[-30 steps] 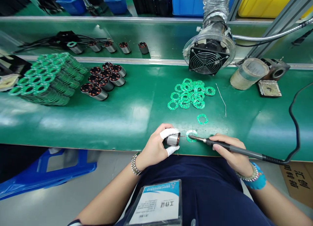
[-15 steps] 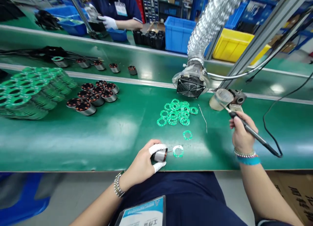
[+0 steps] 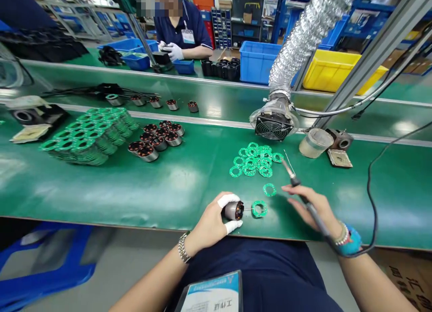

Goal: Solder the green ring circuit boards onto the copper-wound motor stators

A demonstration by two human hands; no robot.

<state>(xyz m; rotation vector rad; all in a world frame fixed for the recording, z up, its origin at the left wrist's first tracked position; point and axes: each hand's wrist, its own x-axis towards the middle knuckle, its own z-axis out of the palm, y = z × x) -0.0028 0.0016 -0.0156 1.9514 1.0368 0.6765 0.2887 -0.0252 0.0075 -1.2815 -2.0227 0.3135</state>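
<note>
My left hand (image 3: 216, 215), with white covers on thumb and finger, grips a metal motor core (image 3: 233, 210) lying on its side near the table's front edge. Thin wires run from the core to a green ring board (image 3: 259, 209) just right of it. My right hand (image 3: 313, 208) holds a soldering iron (image 3: 308, 204), its tip pointing up and left near the loose ring boards. A single green ring (image 3: 269, 189) lies between the wired board and a pile of green rings (image 3: 251, 161). A thin solder wire (image 3: 289, 162) lies right of the pile.
Stacked green board panels (image 3: 86, 134) and a group of motor cores (image 3: 157, 141) are at the left. A fan with a foil duct (image 3: 274, 125) hangs behind the rings. A round tub (image 3: 315, 143) stands at the right. A person (image 3: 184, 30) works across the bench.
My right hand has brought the iron from the round tub leftward and down, toward the ring boards. My left hand still holds the core. The camera view has shifted left.
</note>
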